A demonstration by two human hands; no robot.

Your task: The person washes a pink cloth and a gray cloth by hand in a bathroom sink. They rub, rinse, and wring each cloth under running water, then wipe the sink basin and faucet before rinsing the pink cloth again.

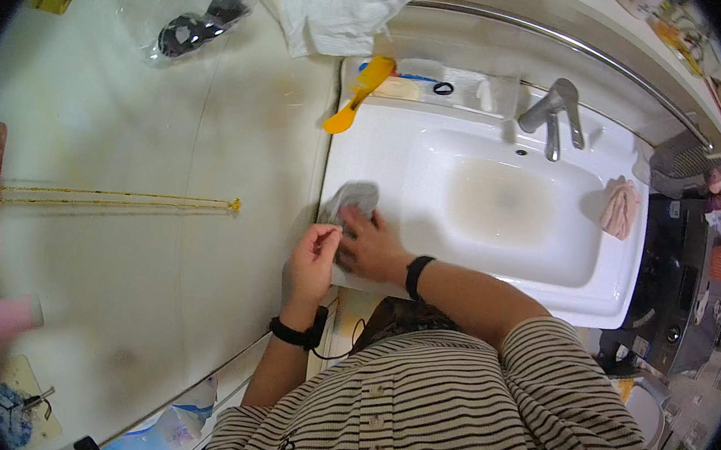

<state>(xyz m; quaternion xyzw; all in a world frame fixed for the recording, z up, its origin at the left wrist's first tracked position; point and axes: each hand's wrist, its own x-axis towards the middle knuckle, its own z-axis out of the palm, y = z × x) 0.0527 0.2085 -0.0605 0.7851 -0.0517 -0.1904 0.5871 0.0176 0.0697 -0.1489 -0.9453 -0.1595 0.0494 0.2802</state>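
A grey, cloth-like item [357, 197] lies bunched on the left ledge of the white washbasin [385, 142]. My right hand [374, 247], with a black band at the wrist, rests over it with fingers spread and blurred. Close beside it, my left hand [312, 266] has its fingertips pinched together at the near-left edge of the grey item. Cloudy brownish water [505, 200] stands in the bowl. Behind the bowl is a chrome faucet [553, 117]. On the basin's right rim sits a crumpled pink cloth [620, 207].
A yellow comb [361, 96] leans across a clear tray [458, 107] of small items. White cloth [346, 16] hangs at a metal rail [539, 25]. On the left wall are a gold chain [119, 201], a bag holding black sunglasses [200, 27], and a pink cylinder [1, 319].
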